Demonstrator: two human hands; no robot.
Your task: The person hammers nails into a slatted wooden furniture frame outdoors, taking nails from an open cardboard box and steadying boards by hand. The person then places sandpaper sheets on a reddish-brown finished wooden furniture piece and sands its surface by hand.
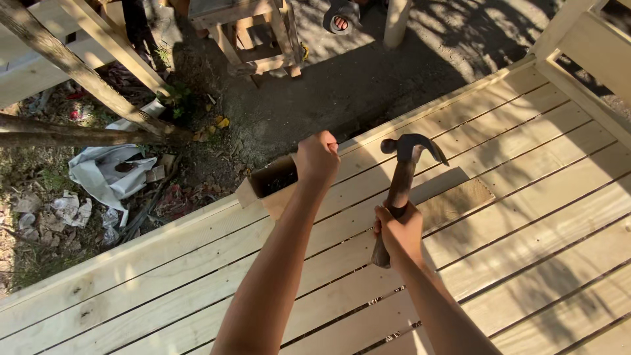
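Hammer within right-hand fingers

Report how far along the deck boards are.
Done: pale deck planks already lie side by side across the platform. In hand: the right hand grips a claw hammer raised; the left hand is fisted by an open cardboard box. Left: cannot tell which boards are unnailed.

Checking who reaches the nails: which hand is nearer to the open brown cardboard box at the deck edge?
The left hand, closed in a fist, is right at the open brown cardboard box. The right hand is farther off to the right, gripping the wooden-handled claw hammer.
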